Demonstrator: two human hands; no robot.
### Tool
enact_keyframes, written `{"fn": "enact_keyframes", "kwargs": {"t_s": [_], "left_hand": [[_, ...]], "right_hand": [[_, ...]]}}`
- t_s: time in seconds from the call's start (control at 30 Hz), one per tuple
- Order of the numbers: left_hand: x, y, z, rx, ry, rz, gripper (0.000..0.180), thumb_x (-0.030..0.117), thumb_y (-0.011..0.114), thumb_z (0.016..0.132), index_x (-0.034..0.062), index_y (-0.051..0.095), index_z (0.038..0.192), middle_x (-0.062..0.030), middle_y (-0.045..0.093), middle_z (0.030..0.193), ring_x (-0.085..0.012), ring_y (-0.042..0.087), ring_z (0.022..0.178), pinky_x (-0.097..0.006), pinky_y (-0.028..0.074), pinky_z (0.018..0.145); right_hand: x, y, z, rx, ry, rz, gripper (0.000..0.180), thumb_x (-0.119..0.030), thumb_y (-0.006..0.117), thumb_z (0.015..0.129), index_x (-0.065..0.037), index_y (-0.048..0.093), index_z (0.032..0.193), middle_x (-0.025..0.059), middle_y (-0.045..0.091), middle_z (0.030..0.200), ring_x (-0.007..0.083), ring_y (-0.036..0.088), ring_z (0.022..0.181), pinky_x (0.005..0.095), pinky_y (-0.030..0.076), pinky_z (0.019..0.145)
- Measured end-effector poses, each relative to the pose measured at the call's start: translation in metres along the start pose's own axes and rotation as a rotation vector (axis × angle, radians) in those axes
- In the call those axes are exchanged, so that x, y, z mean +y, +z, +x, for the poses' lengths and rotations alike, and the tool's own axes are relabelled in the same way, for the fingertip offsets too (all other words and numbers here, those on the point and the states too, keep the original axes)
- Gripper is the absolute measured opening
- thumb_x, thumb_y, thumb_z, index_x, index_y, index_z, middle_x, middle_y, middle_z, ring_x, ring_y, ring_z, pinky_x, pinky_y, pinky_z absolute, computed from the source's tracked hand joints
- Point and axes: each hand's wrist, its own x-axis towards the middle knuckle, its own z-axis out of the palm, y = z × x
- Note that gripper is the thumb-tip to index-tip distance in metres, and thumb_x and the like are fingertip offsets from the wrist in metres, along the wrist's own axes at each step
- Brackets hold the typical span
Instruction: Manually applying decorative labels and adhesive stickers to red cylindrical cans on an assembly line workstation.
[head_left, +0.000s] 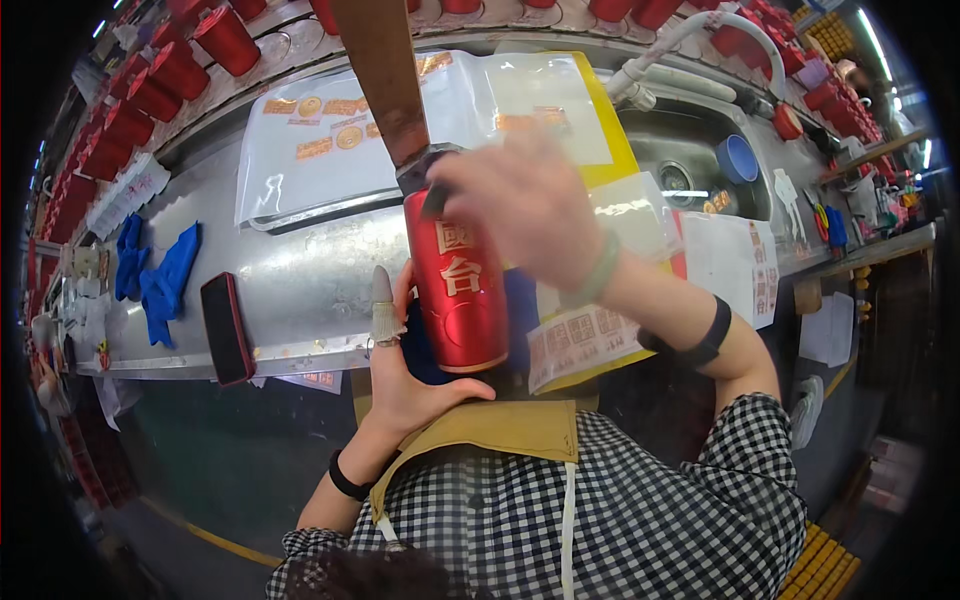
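A glossy red bottle (455, 310) with gold characters leans in front of me, its narrower end pointing away. My left hand (405, 385) supports it from the left and below: the thumb lies by its base, one finger shows at its left side, and the other fingers are partly hidden behind it. A pale finger cot (384, 310) covers the raised index finger. Over the bottle's far end is my right hand (530, 200), smeared by motion, closed on a small dark flat piece (436, 200) that touches or nearly touches the red surface.
A wooden post (385, 80) comes down to the bottle's far end. Transfer sheets (330, 130) lie on the metal bench (290, 260). A phone (227, 325) and blue cloths (170, 285) are left; a sink (680, 160) with a blue bowl (738, 158) is right. Red bottles (228, 40) line the back.
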Motion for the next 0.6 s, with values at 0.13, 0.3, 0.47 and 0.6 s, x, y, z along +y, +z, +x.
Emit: {"fn": "enact_keyframes", "kwargs": {"t_s": [0.13, 0.3, 0.47, 0.6], "left_hand": [[-0.003, -0.001, 0.012, 0.103, -0.03, -0.012, 0.126, 0.087, 0.05, 0.082, 0.0007, 0.01, 0.164, -0.0236, 0.029, 0.165, -0.0353, 0.041, 0.146, -0.049, 0.034, 0.119], [-0.001, -0.014, 0.041, 0.046, 0.07, 0.281, 0.111, 0.092, 0.029, 0.087, 0.0063, 0.034, 0.157, -0.0234, 0.026, 0.166, -0.0407, 0.035, 0.148, -0.052, 0.031, 0.12], [0.005, -0.022, 0.067, -0.038, 0.197, 0.547, 0.1, 0.089, 0.021, 0.091, 0.0154, 0.065, 0.141, -0.0254, 0.022, 0.168, -0.0495, 0.026, 0.149, -0.056, 0.025, 0.121], [0.002, -0.035, 0.072, 0.099, 0.101, 0.613, 0.101, 0.086, 0.017, 0.094, 0.0113, 0.057, 0.149, -0.0245, 0.021, 0.168, -0.0471, 0.023, 0.151, -0.056, 0.021, 0.122]], "right_hand": [[0.005, -0.013, -0.006, 0.044, -0.136, -0.192, 0.016, -0.017, 0.067, 0.083, -0.015, 0.068, 0.1, -0.0022, 0.071, 0.1, 0.0185, 0.062, 0.087, 0.0359, 0.046, 0.079], [-0.056, -0.043, -0.043, -0.208, -0.284, 0.354, 0.02, -0.017, 0.07, 0.083, -0.012, 0.07, 0.102, 0.0001, 0.067, 0.098, 0.0154, 0.058, 0.083, 0.0313, 0.052, 0.075], [-0.05, -0.061, -0.056, -0.099, 0.611, 0.625, 0.019, -0.005, 0.065, 0.095, -0.005, 0.063, 0.115, 0.011, 0.068, 0.101, 0.0273, 0.067, 0.093, 0.0394, 0.052, 0.088], [0.003, -0.073, -0.054, -0.194, 0.775, 0.288, 0.021, -0.008, 0.062, 0.096, -0.003, 0.062, 0.117, 0.0138, 0.065, 0.095, 0.029, 0.067, 0.09, 0.0396, 0.052, 0.084]]}}
